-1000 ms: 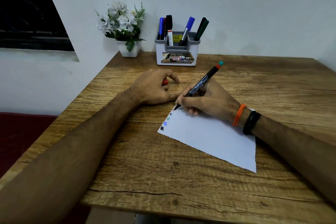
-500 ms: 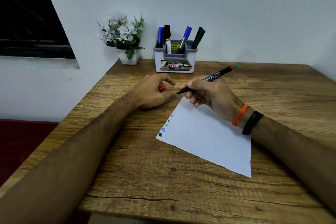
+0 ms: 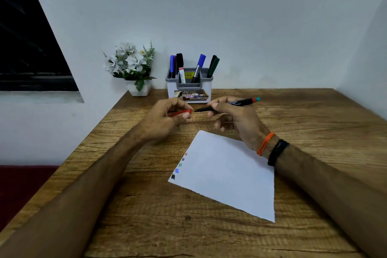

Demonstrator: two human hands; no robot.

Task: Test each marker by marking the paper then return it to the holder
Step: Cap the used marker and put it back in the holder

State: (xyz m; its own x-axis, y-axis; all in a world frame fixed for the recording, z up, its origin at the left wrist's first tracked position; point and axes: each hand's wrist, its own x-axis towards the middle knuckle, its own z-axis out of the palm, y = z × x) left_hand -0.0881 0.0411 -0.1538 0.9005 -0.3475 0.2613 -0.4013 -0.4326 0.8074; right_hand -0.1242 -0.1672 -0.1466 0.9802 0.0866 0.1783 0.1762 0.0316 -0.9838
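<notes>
— Two hands hover near the grey-white plastic holder?
— Yes: right grip pinches the uncapped black marker, left pinches its red cap. A misaligned nib could ink fingers.

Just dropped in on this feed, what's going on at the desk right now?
A person is testing markers on paper. The right hand holds an uncapped black marker level above the table, its tip pointing at the red cap pinched in the left hand, apparently about to recap it. The paper carries a row of small test marks along its left edge. Other markers stand in the holder.
</notes>
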